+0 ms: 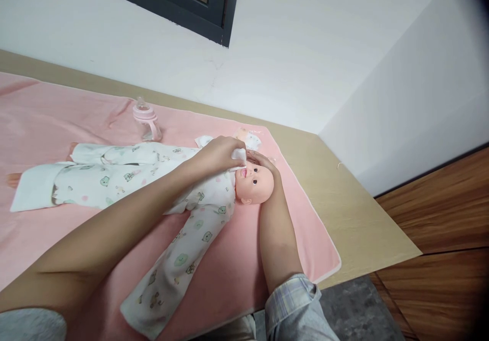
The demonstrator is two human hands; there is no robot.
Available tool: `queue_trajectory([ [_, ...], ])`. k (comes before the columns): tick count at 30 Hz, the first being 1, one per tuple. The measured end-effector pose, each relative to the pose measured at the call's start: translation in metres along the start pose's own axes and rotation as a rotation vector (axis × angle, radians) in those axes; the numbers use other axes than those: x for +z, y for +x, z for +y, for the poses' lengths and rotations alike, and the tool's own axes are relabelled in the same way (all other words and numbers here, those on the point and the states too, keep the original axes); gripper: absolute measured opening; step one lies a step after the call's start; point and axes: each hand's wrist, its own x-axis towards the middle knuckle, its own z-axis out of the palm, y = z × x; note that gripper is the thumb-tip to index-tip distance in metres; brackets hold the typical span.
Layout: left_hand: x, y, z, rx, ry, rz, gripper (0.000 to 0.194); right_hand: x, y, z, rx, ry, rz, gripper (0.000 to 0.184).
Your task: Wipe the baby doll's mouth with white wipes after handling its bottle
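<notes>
A baby doll [255, 191] lies on its back, its head to the right, dressed in white pyjamas [206, 214] printed with small green and brown animals. My left hand [222, 153] reaches across its chest, closed around a small white cloth [240, 155] beside the doll's mouth. Whether it is fabric or tissue I cannot tell. Round the top of the doll's head comes my right hand [263, 159], its fingers stretched along the head's far side. Part of that hand is hidden behind the head. One long pyjama sleeve spreads toward me.
A pink blanket [305, 239] covers much of the wooden table [336, 208]. Beyond the doll's legs stands a baby bottle [147, 122] with a pink handle. Printed white fabric [252, 140] lies behind my hands. A white wall [267, 66] and a dark window frame [214, 15] border the back.
</notes>
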Motion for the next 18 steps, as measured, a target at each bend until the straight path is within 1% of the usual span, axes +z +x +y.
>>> queue_trajectory([
  [3,-0.003,0.0,0.001,0.002,-0.032,0.006,0.017,-0.001,0.001,0.001,0.027,0.059,-0.046,0.032],
  [5,-0.006,-0.001,0.002,0.006,-0.071,-0.004,0.018,-0.002,0.002,0.001,0.035,0.063,-0.051,0.032],
  [9,-0.011,-0.004,0.002,0.035,-0.125,-0.076,0.018,-0.002,0.001,0.0,0.038,0.067,-0.038,0.032],
  [14,-0.007,-0.006,0.005,0.056,-0.122,-0.182,0.014,0.002,-0.006,-0.005,0.044,0.006,0.002,0.032],
  [18,-0.003,-0.006,0.006,0.066,-0.111,-0.204,0.014,0.005,-0.011,-0.007,0.03,-0.022,0.022,0.037],
])
